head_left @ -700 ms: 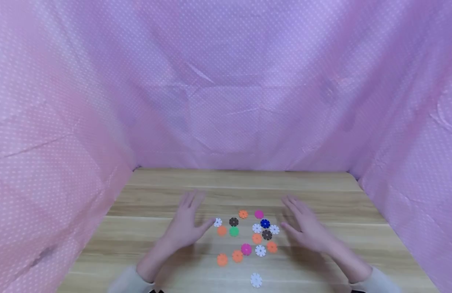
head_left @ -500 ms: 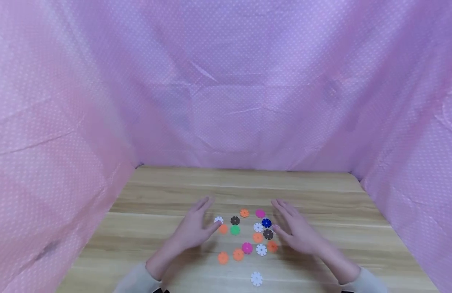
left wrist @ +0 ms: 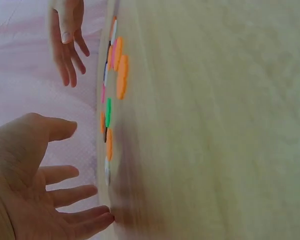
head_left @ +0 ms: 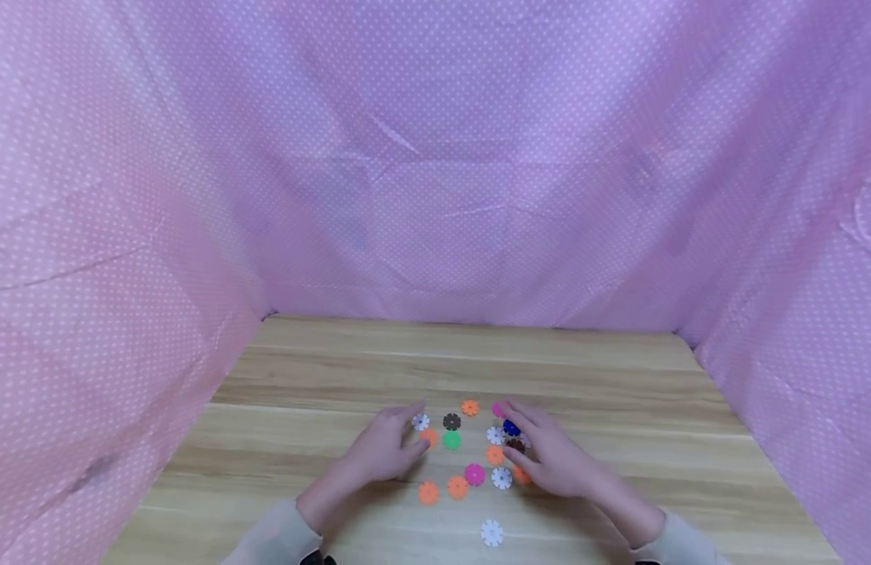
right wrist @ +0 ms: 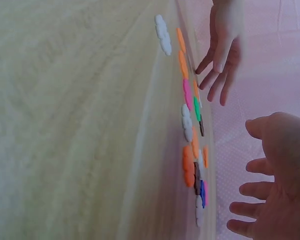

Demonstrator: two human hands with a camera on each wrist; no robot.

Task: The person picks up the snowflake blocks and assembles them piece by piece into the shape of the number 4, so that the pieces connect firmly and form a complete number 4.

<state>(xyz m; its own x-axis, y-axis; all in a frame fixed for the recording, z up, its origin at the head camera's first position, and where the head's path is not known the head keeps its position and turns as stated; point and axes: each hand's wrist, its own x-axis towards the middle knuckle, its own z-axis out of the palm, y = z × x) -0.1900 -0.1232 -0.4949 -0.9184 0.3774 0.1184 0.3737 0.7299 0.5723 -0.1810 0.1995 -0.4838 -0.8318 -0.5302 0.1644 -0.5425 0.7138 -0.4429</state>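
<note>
Several notched plastic discs lie flat and loosely spread on the wooden table. My left hand [head_left: 384, 447], fingers apart and holding nothing, hovers at their left side by a white disc [head_left: 420, 422] and an orange disc [head_left: 428, 437]. On the other side my right hand [head_left: 552, 455] reaches over a blue disc [head_left: 510, 428] and a brown disc [head_left: 515, 445], partly covering them; its fingers are spread and hold nothing. Between the hands lie a green disc [head_left: 452, 439], a dark brown disc [head_left: 452, 422] and a magenta disc [head_left: 474, 475].
Nearest the front lies a lone white disc [head_left: 492, 534]. Orange discs [head_left: 428, 493] sit at the front left of the group. A pink dotted cloth [head_left: 435, 235] hangs around the back and sides of the wooden table [head_left: 266, 439].
Both hands have moved inward toward each other and lower over the discs. The right hand now overlaps several discs at the right. The discs keep their places.
</note>
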